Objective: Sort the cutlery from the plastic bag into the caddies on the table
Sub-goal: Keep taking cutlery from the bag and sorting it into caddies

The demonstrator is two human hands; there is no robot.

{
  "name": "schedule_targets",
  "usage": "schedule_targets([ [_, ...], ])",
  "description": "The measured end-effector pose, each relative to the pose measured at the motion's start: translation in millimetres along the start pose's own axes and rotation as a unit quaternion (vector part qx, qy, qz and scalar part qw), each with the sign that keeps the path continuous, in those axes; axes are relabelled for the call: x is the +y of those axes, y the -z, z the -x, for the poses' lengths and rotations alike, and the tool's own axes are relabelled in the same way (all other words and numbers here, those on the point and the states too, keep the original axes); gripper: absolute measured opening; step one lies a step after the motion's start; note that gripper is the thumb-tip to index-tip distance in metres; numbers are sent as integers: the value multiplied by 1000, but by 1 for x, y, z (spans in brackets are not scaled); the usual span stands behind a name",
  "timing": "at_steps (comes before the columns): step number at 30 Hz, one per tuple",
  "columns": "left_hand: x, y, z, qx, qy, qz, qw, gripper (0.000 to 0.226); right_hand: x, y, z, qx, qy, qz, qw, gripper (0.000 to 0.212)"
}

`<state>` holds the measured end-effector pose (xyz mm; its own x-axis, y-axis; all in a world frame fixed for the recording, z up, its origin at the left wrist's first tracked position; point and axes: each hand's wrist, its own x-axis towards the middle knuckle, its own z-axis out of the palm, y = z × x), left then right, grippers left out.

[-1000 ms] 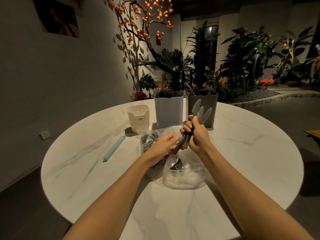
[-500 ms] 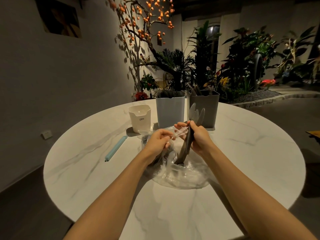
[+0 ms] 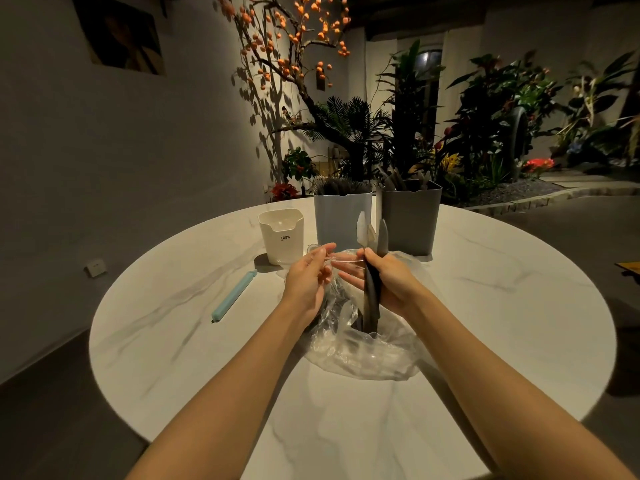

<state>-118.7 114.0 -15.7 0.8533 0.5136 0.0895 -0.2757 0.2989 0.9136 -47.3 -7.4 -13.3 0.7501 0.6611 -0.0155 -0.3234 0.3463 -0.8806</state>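
Clear plastic spoon (image 3: 341,260) lies crosswise, pinched by left hand (image 3: 306,282); right hand (image 3: 389,282) grips upright knives (image 3: 372,271); white caddy (image 3: 282,235) upper left.

3 caddies (image 3: 342,220), 1 bag (image 3: 360,351), 1 blue clip (image 3: 233,296), 2 hands (image 3: 308,282).

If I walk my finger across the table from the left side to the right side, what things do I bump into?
Blue clip → white cup → left hand → right hand holding dark knives over the plastic bag. At the back, the light caddy comes before the dark caddy.
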Motion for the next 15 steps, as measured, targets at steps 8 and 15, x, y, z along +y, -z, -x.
schedule_targets([
  [8,-1,-2,-3,62,-57,0,996,31,-1,1,-1,62,40,115,991,28],
  [15,-2,-1,-4,13,-19,20,1000,33,-7,2,4,-62,27,113,991,31],
])
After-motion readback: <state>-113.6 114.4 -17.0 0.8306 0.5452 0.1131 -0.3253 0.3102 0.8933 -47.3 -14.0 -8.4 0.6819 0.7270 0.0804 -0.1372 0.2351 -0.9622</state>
